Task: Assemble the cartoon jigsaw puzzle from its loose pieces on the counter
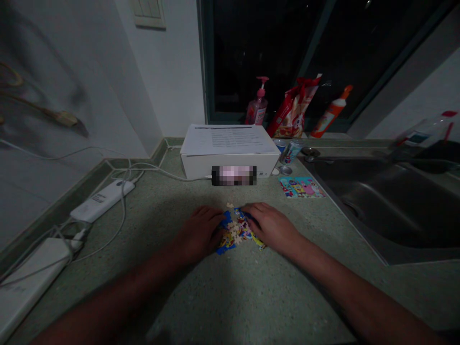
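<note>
A small heap of jigsaw puzzle pieces [235,232] lies on the countertop between my hands. Some show blue and yellow printed faces, others their plain tan backs. My left hand [203,229] rests against the heap's left side, fingers curved and thumb apart from them. On the opposite side my right hand [270,223] touches the pieces with its fingertips, fingers reaching left and thumb lower. Both hands cup the heap without a visible grip, though the fingertips are partly hidden. One loose tan piece [230,205] lies just beyond the heap.
Behind stands a white box [230,143] with a printed sheet on top and a phone [234,176] leaning on its front. A colourful picture card [302,187] lies beside the sink [388,206]. Cans [292,152] stand behind it. Power strips [102,200] and cables occupy the left.
</note>
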Demonstrator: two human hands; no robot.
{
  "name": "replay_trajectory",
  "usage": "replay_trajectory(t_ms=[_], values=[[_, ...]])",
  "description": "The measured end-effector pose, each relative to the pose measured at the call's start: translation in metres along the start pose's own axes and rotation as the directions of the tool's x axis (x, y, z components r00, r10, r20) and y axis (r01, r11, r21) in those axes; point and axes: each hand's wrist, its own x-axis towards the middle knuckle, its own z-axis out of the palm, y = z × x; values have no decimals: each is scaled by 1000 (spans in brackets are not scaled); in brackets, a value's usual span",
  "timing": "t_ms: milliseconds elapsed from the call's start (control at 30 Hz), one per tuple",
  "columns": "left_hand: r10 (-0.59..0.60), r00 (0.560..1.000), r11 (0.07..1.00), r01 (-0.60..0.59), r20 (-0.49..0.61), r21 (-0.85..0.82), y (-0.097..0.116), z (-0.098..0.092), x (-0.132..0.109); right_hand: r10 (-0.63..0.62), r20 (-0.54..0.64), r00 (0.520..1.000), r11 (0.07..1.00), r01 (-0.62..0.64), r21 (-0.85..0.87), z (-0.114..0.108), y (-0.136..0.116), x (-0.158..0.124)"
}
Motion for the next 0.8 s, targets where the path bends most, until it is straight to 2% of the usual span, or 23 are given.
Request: replay_trajectory(t_ms=[200,433,567,667,800], values=[[9,1000,1000,-9,-9,10,-1,0,1,73,70,995,997,-74,3,-11,-1,-1],[33,999,999,-33,-34,19,1,0,0,73,116,991,997,-75,18,-18,-6,-3],[28,999,1000,-27,-25,11,1,0,0,103,137,985,994,-107,22,-30,-4,-12],[18,999,1000,-18,-27,-7,2,-1,0,144,200,969,989,-149,11,-36,-1,-23],[31,998,999,-33,-62,-21,2,-1,0,94,226,969,994,-105,38,-32,3,-33]])
